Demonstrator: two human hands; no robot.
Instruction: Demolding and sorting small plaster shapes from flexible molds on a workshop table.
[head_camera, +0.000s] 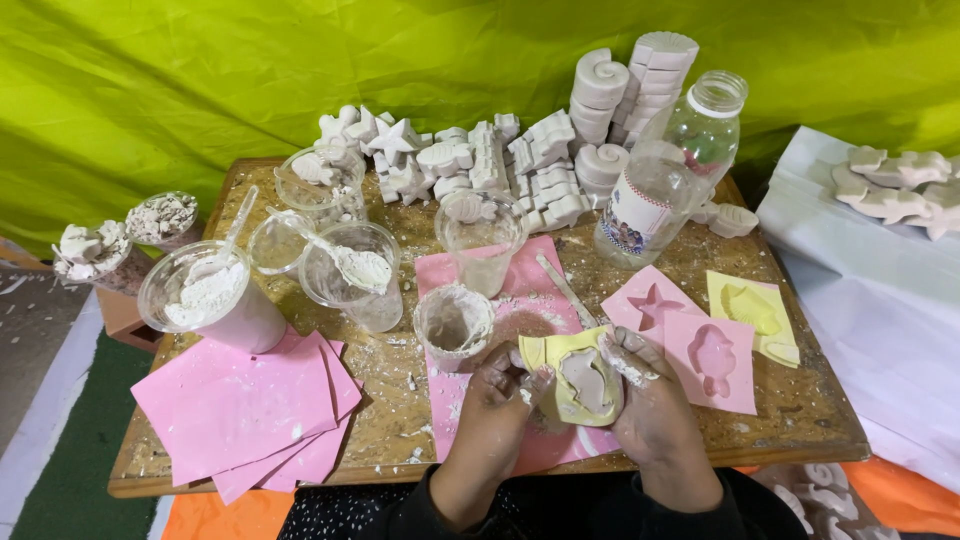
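Both hands, left hand (497, 392) and right hand (648, 398), pinch a filled yellow rubber mould (580, 378); near right, pink moulds (690, 340) lie empty.

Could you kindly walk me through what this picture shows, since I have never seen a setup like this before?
There is no machine here: a person works with bare hands, filmed by a camera worn on the head that looks down. Both the left hand and the right hand hold a yellow mould filled with whitish paste. On the wooden table lie pink moulds, pink sheets, plastic cups of white powder, a clear bottle and stacked white cast figures.
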